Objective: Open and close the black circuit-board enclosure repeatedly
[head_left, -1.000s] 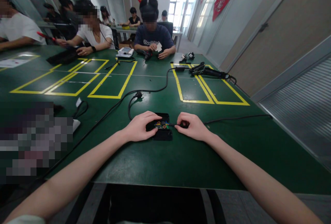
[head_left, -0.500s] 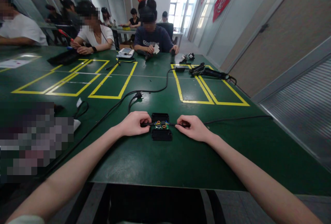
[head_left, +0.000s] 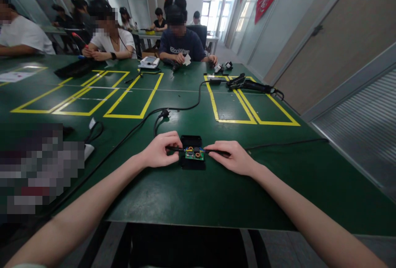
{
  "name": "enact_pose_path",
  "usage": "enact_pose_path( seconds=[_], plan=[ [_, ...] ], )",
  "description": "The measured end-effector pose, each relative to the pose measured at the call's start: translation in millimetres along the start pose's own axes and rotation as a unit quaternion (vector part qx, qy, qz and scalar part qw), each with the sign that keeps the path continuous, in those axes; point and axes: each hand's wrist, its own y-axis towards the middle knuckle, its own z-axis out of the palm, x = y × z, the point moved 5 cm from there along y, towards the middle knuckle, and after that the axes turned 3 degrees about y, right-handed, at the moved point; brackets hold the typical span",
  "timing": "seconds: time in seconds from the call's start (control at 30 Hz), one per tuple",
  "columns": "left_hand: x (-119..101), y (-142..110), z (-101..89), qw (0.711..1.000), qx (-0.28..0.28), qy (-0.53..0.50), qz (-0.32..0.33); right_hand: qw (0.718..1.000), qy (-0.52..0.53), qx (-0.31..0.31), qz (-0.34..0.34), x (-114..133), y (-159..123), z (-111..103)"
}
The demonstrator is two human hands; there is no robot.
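Observation:
A small green circuit board (head_left: 194, 156) with copper coils lies between my hands, and black cables run out from its two sides. My left hand (head_left: 163, 149) is closed on the cable (head_left: 175, 148) at the board's left end. On the right, my right hand (head_left: 230, 156) pinches the other cable (head_left: 212, 151) close to the board. Behind the board sits one black case half (head_left: 191, 139). The other black case half (head_left: 193, 165) is under the board's near edge, partly covered by it.
A power plug (head_left: 164, 114) lies beyond my left hand. A long black cable (head_left: 123, 138) crosses the green table (head_left: 173, 202). Yellow tape rectangles (head_left: 235, 121), a black tool with a cord (head_left: 253, 84) and a blurred-out pile (head_left: 37, 169) are around. Co-workers sit opposite.
The circuit board has shifted slightly toward me, over the near case half. My right hand's fingers have straightened along the cable and moved closer to the board.

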Motion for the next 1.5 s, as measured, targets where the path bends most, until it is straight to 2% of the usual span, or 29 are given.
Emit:
enact_pose_path(
  seconds=[0.2, 0.5, 0.67, 0.93, 1.13, 1.3, 1.5],
  plan=[
    [-8.1, -3.9, 6.0, 0.998, 0.043, -0.048, 0.019, 0.998, 0.028, 0.042, -0.029, 4.8, -2.9, 5.7],
    [4.9, -5.7, 15.5, 0.997, 0.07, -0.036, -0.01, 0.997, 0.012, 0.078, -0.023, -1.0, -3.2, 14.3],
    [9.2, -4.5, 16.2, 0.997, 0.066, 0.019, -0.038, 0.997, 0.013, 0.075, 0.016, -9.3, -2.4, 14.6],
    [9.9, -3.1, 17.6, 0.994, 0.048, 0.094, -0.035, 0.996, -0.023, 0.071, 0.037, -14.6, 0.7, 15.3],
    [9.1, -2.5, 19.5, 0.994, 0.048, 0.099, -0.024, 0.996, -0.018, 0.069, 0.061, -19.2, 1.2, 16.7],
    [9.7, -3.9, 19.9, 0.995, 0.05, 0.087, -0.014, 0.998, -0.011, 0.049, 0.035, -19.4, 1.3, 14.8],
    [6.4, -3.5, 18.3, 0.994, 0.026, 0.093, 0.047, 0.999, -0.028, 0.035, -0.01, -15.3, 1.3, 13.2]
  ],
)
